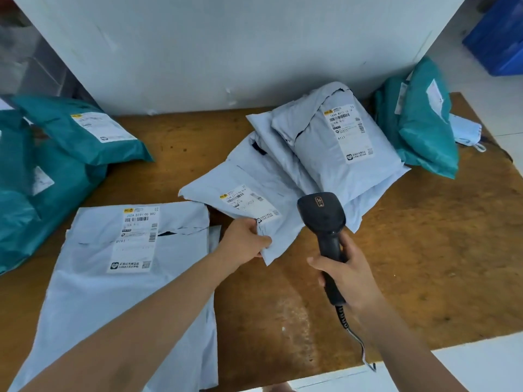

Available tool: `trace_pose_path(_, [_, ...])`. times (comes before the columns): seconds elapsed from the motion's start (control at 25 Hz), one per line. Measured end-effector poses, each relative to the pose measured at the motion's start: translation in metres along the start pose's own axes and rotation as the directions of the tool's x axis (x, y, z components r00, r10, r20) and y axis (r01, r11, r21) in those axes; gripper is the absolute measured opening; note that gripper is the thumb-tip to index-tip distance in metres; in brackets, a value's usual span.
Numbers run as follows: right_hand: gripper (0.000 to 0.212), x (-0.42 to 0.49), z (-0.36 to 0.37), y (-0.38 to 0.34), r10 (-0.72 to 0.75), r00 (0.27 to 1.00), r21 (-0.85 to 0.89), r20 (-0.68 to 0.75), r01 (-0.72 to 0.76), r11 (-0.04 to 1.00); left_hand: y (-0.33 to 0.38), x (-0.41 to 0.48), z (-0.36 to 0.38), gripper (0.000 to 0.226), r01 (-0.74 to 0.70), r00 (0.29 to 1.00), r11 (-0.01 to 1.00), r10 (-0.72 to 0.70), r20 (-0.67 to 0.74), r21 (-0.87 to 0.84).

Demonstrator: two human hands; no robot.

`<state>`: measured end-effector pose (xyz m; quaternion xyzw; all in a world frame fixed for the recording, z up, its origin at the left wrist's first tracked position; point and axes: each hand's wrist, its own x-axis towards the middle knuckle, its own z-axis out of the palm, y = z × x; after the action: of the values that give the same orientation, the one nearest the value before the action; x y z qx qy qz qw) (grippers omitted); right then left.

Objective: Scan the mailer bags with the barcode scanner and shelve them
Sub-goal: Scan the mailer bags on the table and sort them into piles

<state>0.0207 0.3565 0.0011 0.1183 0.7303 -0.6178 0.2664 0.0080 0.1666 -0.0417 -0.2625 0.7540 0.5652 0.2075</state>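
Several bags [348,137] crowd the desk [424,250], none visibly shelved, as your left hand [246,241] pinches one grey bag [243,190] and your right hand [348,273] grips the scanner [322,213].

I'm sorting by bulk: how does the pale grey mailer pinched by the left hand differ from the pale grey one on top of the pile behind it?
The pinched pale grey plastic mailer bag looks flat and thin; the top pale grey plastic mailer bag is plump. The left hand holds the first by its near corner; nothing touches the second. Both show white barcode labels face up.
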Motion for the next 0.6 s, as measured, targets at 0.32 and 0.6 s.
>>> trace_pose_path(0.32, [0.034,-0.015,0.011,-0.006,0.154,0.975,0.041,0.159,-0.163,0.986,-0.038,-0.061,-0.050,0.013,0.289,0.947,0.957,-0.287,0.144,0.009])
trace_pose_path(0.6, [0.031,-0.026,0.044,0.006,0.263,0.935,0.010,0.237,-0.273,0.962,-0.066,-0.026,-0.042,0.015,0.121,0.960,0.993,-0.113,-0.256,0.013])
